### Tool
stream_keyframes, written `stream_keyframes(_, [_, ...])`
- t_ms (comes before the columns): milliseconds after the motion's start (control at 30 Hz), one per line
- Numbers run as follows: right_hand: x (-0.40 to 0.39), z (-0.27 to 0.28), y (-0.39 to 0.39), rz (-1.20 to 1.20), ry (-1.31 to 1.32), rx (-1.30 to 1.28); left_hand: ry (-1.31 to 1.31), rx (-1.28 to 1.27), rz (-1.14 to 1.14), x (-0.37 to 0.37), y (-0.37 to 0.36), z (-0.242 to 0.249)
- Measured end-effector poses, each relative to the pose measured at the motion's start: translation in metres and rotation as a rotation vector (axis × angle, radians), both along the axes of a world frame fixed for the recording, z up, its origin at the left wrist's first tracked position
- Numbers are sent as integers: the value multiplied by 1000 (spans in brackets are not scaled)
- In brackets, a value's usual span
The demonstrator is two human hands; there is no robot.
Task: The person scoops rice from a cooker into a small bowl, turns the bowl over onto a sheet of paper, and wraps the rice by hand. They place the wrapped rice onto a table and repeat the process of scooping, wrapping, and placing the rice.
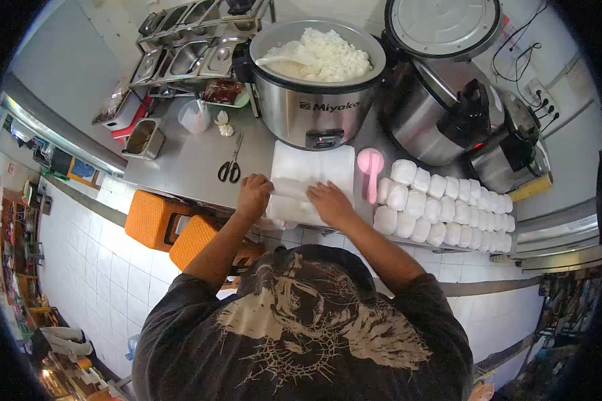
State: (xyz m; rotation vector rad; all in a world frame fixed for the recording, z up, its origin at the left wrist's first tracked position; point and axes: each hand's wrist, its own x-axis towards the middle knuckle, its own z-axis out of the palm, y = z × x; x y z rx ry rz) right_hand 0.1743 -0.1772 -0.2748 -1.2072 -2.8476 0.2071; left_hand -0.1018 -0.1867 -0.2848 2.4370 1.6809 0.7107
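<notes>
White paper sheets [314, 160] lie on the steel table in front of the big rice cooker. My left hand [255, 194] is closed at the left edge of the top sheet, its fingers pinching the paper. On the sheet's right part rests my right hand [329, 202], fingers spread over a raised fold of paper. What lies under the fold is hidden. A pink scoop [370, 170] is just right of the paper. Further right, several rows of white wrapped packets [425, 206] stand close together. Black-handled scissors [231, 167] lie to the left.
A Miyako cooker [308, 110] holds white rice [331, 57] and a white paddle. More cookers [435, 107] stand behind right. At the left are a metal container [144, 140], a plastic cup [194, 117] and a rack of trays [190, 57]. Orange stools [155, 217] stand below the table edge.
</notes>
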Motion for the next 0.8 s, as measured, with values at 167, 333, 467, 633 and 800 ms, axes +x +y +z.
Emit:
stream_keyframes(167, [-8, -46, -34, -178, 106, 51, 410, 21, -142, 58, -37, -13])
stream_keyframes(333, [-18, -59, -69, -511, 225, -68, 224, -347, -183, 88, -46, -37])
stream_keyframes(467, [-19, -69, -80, -602, 181, -139, 83, -382, -106, 65, -41, -56])
stream_keyframes(633, [-18, -25, -64, -561, 83, -312, 156, -595, -84, 62, -22, -59])
stream_keyframes(800, [6, -17, -35, -353, -39, -391, 252, -580, -231, 54, 2, -26])
